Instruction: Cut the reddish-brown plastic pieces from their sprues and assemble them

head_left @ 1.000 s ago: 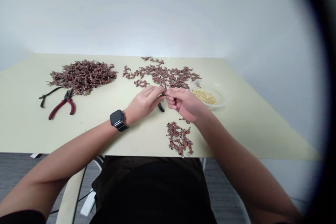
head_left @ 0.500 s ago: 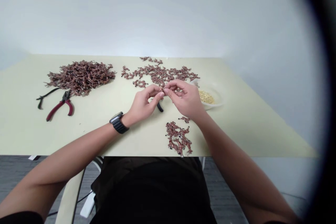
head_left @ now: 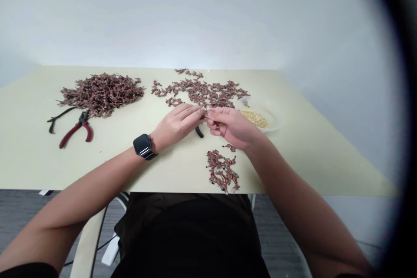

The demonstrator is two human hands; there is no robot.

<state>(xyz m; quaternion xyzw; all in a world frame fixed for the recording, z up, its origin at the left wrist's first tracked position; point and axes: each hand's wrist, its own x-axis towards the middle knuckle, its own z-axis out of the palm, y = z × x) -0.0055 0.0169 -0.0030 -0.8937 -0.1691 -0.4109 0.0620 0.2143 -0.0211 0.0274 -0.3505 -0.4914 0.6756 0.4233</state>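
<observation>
My left hand [head_left: 178,125] and my right hand [head_left: 233,125] meet fingertip to fingertip above the middle of the table. Between the pinched fingers is a small brown figurine, mostly hidden by them. Just under the hands, a dark curved tool handle [head_left: 199,131] shows on the tabletop; the rest of that tool is covered. Beyond the fingers lies a loose spread of brown animal-shaped figurines [head_left: 200,91]. Closer to my body is a small cluster of similar figurines [head_left: 222,171]. Right of my right hand stands a clear shallow bowl [head_left: 276,117] holding small gold-coloured pieces [head_left: 256,118].
A large heap of brown figurines [head_left: 102,92] is at the back left of the pale yellow table [head_left: 130,173]. In front of it lie red-handled pliers [head_left: 75,131] and a black-handled tool [head_left: 58,117]. A wall [head_left: 195,17] rises behind the table.
My left hand has rolled over so its back faces up more, and the watch face has turned into view. My right fingers have tilted; both hands still meet at the figurine.
</observation>
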